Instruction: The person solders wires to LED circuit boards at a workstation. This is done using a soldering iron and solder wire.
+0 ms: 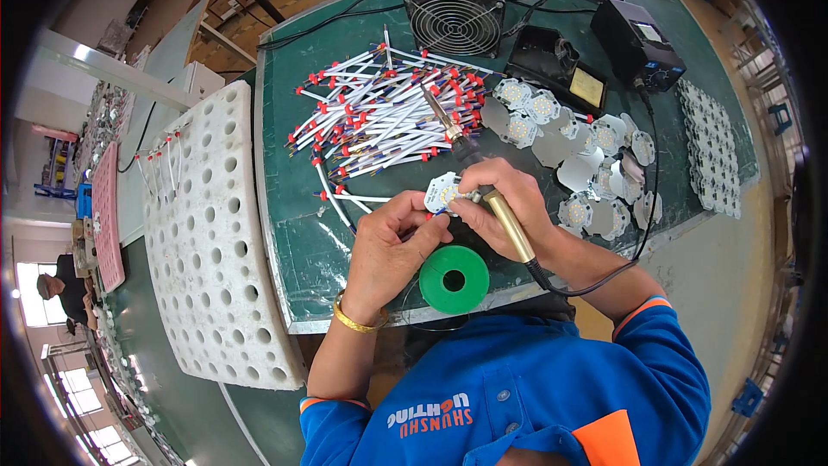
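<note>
My right hand (515, 205) is closed round a soldering iron (509, 224) with a gold-coloured handle, its tip slanting up and left. Between the thumb and fingertips of that same hand is a small white LED board (441, 193) with yellow chips. Just left of the board, my left hand (392, 246) is closed in a pinch; a bit of red shows at its fingertips, and the rest of what it grips is hidden. A green spool (454, 280) of thin wire lies below my hands. Beyond them spreads a pile of white cables (379, 112) with red collars.
Loose LED boards (595, 164) lie right of my hands, with a stacked panel of boards (711, 148) farther right. At the back stand a fan (454, 19), a soldering iron stand with a yellow sponge (587, 86) and a black soldering station (638, 43). A white perforated foam board (216, 242) is at left.
</note>
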